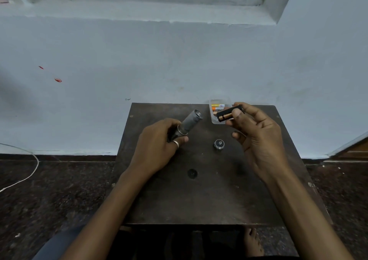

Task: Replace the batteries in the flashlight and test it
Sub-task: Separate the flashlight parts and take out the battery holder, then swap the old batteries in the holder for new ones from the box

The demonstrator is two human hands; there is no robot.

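A person's left hand (159, 140), wearing a silver ring, has its fingers wrapped around a grey metal flashlight body (188, 125) above the dark wooden counter (199, 200), open end angled toward the far edge. The right hand (256, 138) pinches a black battery holder with copper-coloured cells (229, 114) between thumb and fingers. A clear plastic tray of orange and yellow batteries (217, 108) sits at the far edge; its labels are unreadable. A round metal end cap (219, 144) stands mid-counter.

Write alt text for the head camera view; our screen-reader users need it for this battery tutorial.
Over a small dark table, the left hand grips an open flashlight body while the right hand holds a black battery holder. The tail cap sits between them, spare batteries in a clear tray behind.
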